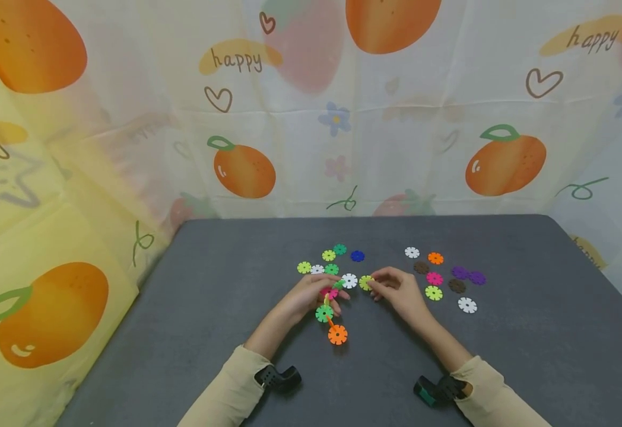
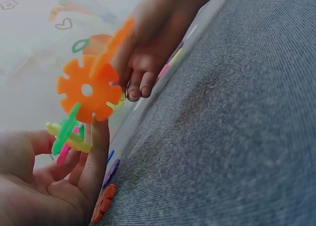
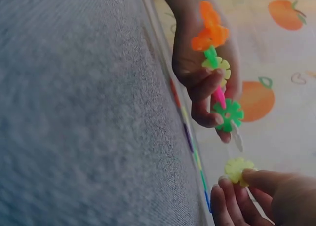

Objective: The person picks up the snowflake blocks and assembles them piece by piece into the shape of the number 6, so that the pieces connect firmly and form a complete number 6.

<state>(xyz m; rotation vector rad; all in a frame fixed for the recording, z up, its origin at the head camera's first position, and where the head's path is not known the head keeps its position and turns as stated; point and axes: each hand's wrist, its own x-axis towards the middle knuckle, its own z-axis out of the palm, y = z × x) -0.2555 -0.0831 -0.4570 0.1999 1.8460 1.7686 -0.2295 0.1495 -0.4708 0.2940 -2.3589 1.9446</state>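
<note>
My left hand [image 1: 304, 295] holds a chain of slotted plastic snowflake discs between thumb and fingers. Orange discs [image 2: 88, 90] form its near end, followed by a green disc [image 1: 324, 314], a yellow one [image 2: 74, 142], a pink one [image 1: 329, 293] and another green one [image 3: 228, 115]. At the far end a white disc [image 1: 349, 280] sticks out past the fingertips. A loose yellow disc [image 1: 365, 283] is pinched between the thumb and fingers of my right hand [image 1: 403, 295]. It faces the white disc, with a small gap between them in the right wrist view.
Several loose discs lie behind my left hand, among them a blue disc [image 1: 357, 255] and a yellow disc [image 1: 304, 267]. More lie right of my right hand, including an orange disc [image 1: 435, 258] and a white disc [image 1: 467, 305]. All rest on the dark grey table [image 1: 546, 356].
</note>
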